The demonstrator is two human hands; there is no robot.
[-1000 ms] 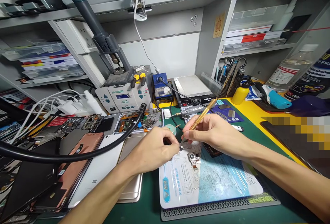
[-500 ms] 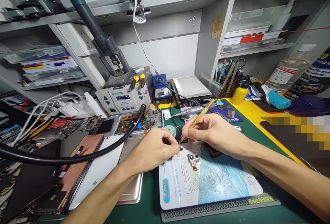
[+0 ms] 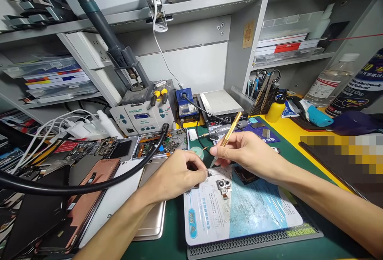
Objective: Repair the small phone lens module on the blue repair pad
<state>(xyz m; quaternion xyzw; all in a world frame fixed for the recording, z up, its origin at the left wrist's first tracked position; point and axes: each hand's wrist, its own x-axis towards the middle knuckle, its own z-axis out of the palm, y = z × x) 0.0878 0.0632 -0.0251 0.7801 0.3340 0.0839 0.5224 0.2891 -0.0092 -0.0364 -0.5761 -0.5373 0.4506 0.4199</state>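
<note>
A person's 2 bare hands work over a printed sheet on a green worktop, seen from above and behind. The left hand comes in low, its thumb and index finger closed in a pinch on a small dark part, which sits near the sheet's upper left edge; the part is too small to make out in detail. The right hand grips a slim gold-handled tool like a pen, fingers wrapped near its lower end. The tool slants, its handle leaning up to the right and its thin pointed tip just beside the small part; whether the tip touches cannot be told.

Just below and to the right of the part, a camera module with 2 lenses lies on the sheet. A dark device lies partly under the right hand. Beneath the sheet, a grey mat shows along the front edge. To the left are a copper-coloured phone back and a white phone. Behind the hands stands a grey control unit.
</note>
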